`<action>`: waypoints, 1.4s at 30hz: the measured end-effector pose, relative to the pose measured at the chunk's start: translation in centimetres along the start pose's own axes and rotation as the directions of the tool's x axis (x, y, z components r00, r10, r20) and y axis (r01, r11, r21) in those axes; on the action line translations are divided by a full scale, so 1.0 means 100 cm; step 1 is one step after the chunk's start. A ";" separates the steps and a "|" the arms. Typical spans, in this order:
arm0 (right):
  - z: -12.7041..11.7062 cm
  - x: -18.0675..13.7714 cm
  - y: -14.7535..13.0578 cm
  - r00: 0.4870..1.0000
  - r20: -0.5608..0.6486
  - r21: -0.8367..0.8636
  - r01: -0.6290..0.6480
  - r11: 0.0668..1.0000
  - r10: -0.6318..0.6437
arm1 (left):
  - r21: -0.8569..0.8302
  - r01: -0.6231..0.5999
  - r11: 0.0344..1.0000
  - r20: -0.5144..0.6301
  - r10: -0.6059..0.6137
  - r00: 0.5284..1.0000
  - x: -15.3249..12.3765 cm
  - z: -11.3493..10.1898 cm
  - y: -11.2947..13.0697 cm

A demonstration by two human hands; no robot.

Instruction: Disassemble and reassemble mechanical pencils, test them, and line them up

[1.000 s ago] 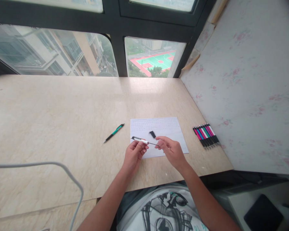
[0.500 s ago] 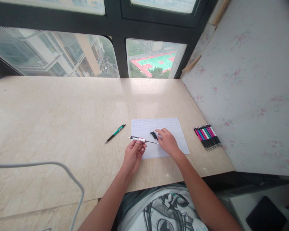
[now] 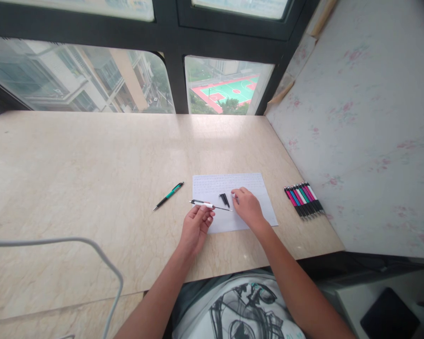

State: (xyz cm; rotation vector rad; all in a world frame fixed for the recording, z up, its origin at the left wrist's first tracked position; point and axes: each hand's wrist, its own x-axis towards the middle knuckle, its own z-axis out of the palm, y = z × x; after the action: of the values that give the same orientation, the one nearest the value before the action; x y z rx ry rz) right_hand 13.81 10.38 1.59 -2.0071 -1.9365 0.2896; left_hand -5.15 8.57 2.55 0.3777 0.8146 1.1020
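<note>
My left hand [image 3: 197, 227] pinches the white barrel of a pen [image 3: 207, 205]. Its black clip end points left, and a thin dark refill [image 3: 222, 208] sticks out of the other end toward my right hand. On the paper just beyond the refill lie small black pen parts [image 3: 224, 200], side by side. My right hand [image 3: 247, 205] is right of them with its fingers curled together over the sheet. Something small and pale shows at its fingertips, too unclear to name. Both hands are over a white sheet of paper [image 3: 263, 188] with lines of writing near its top.
A green and black pen [image 3: 168, 196] lies left of the paper. Several coloured pens [image 3: 304, 201] form a row on the right, near the flowered wall [image 3: 374, 117]. A grey cable [image 3: 74, 240] loops over the tabletop [image 3: 92, 179] at lower left. Windows stand behind.
My right hand has drawn slightly right, away from the black parts, which now lie a little further left and show more fully. The left hand and its pen have stayed put.
</note>
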 end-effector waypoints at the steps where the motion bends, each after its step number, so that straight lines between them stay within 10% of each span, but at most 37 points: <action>1: -0.001 -0.001 0.001 1.000 -0.008 -0.028 0.002 1.000 -0.002 | 0.000 0.001 1.000 -0.002 -0.001 1.000 0.000 0.000 0.000; 8: -0.005 -0.004 0.002 0.999 -0.034 -0.036 -0.007 0.999 0.006 | 0.006 -0.003 1.000 -0.008 0.003 1.000 0.000 0.001 0.000; 17: -0.019 -0.022 -0.003 0.995 0.094 0.621 -0.094 0.778 0.044 | 0.046 -0.085 0.995 -0.060 0.087 0.994 0.002 -0.003 -0.003; 42: -0.035 -0.031 -0.017 0.999 0.024 0.642 0.007 0.766 -0.029 | 0.071 -0.082 0.994 -0.071 0.087 0.994 0.001 -0.002 -0.007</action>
State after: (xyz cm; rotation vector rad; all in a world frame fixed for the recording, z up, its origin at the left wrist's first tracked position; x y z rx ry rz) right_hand 13.34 6.94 5.24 -1.5191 -1.5627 0.8594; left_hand -4.90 8.33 1.93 0.4334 0.9103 1.1751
